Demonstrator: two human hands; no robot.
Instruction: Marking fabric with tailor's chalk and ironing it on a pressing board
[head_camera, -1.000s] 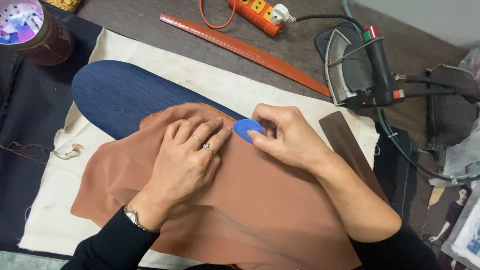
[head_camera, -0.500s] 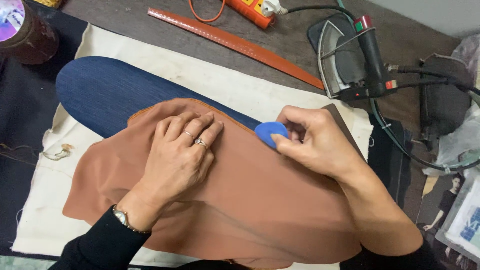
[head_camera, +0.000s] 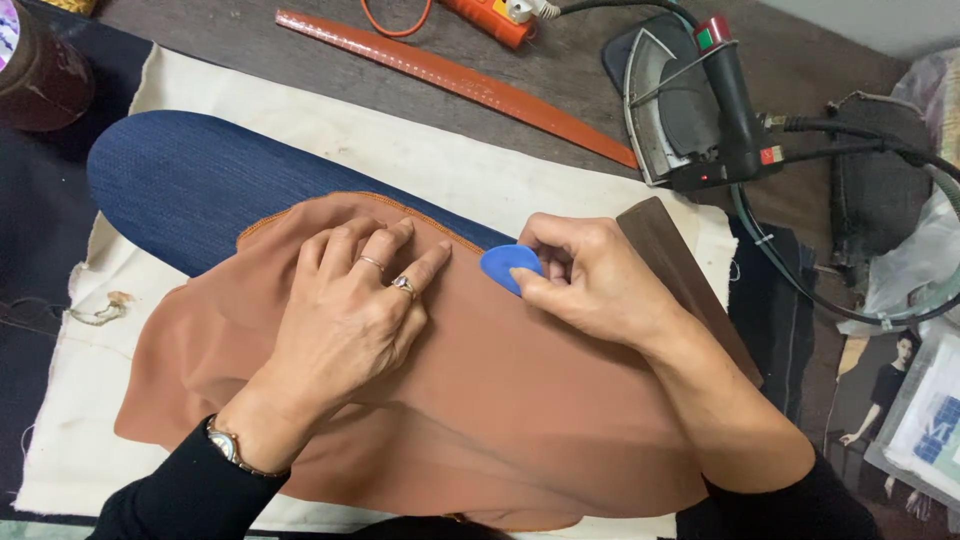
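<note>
Left hand (head_camera: 345, 320) lies flat, fingers spread; right hand (head_camera: 590, 280) seemingly pinched.

Rust-brown cloth (head_camera: 480, 400) with orange edge stitching lies over a dark blue, finely woven denim piece (head_camera: 190, 185) on a cream underlay (head_camera: 400, 150). The right hand (head_camera: 590, 285) pinches a bright blue chalk (head_camera: 508, 265). At 12 o'clock, an orange-brown ruler (head_camera: 450, 80); at 2 o'clock, a grey-black iron (head_camera: 690, 110)

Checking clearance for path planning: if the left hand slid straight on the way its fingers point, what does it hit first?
The left hand points up and right across the brown fabric. Going on, its fingers would likely first meet the blue chalk piece pinched in the right hand, though it could pass just above it.
</note>
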